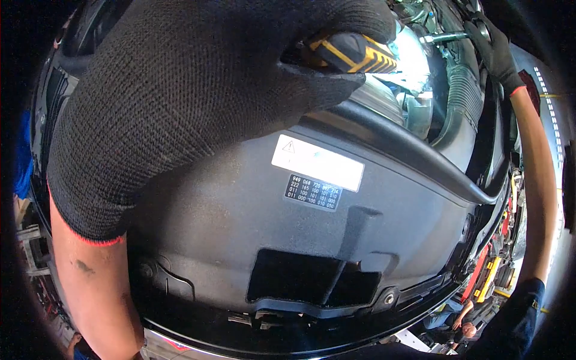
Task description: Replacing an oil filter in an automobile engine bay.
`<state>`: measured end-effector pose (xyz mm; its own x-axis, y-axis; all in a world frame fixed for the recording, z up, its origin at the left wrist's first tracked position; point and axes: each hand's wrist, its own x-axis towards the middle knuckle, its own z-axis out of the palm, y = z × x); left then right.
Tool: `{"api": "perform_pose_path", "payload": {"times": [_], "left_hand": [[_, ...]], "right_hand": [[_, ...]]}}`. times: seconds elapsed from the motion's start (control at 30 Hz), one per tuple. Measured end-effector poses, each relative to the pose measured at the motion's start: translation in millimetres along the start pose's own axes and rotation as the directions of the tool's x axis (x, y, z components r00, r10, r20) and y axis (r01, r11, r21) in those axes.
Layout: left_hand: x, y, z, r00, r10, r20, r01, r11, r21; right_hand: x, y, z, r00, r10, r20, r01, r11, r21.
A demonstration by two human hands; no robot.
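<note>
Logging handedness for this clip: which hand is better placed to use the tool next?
Left, probably. The left hand, in a black knit glove, is closed on the yellow-and-black tool handle above the black plastic cover. The right hand is stretched far off, on engine-bay parts.

knit cloth glove point(180, 102), matt plastic cover point(240, 222)

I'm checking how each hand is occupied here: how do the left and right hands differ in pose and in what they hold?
The left hand fills the near view, closed on a black-and-yellow tool handle; the right hand sits far off at the end of an outstretched arm. The left grip is a fist over the black plastic cover; the right reaches down among the engine parts, and what it grasps cannot be told. Both wear black knit gloves with red cuffs.
</note>
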<state>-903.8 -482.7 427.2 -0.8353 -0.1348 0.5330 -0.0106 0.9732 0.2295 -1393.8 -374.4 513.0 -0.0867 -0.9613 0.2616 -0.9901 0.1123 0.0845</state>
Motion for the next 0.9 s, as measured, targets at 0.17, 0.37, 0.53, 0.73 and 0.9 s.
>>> {"api": "perform_pose_path", "payload": {"times": [0.17,0.37,0.53,0.73,0.9], "left_hand": [[10,5,-16,0.999,0.009,0.033,-0.009,1.000,-0.002],[18,21,-14,0.997,0.044,0.059,-0.042,0.998,-0.049],[40,18,-17,0.996,0.067,0.058,-0.063,0.996,-0.060],[10,19,-28,0.990,0.139,-0.035,-0.126,0.960,0.249],[4,17,-1,0.993,0.000,-0.120,0.006,0.999,0.052]], "right_hand": [[8,-5,-1,0.998,0.046,-0.044,-0.047,0.998,-0.030],[8,21,8,0.993,0.059,0.100,0.000,0.859,-0.513],[24,81,7,0.963,-0.083,0.255,0.229,0.747,-0.624],[15,-10,4,0.999,0.024,-0.026,-0.027,0.991,-0.133],[8,-16,-6,0.962,-0.270,-0.036,0.265,0.958,-0.112]]}}
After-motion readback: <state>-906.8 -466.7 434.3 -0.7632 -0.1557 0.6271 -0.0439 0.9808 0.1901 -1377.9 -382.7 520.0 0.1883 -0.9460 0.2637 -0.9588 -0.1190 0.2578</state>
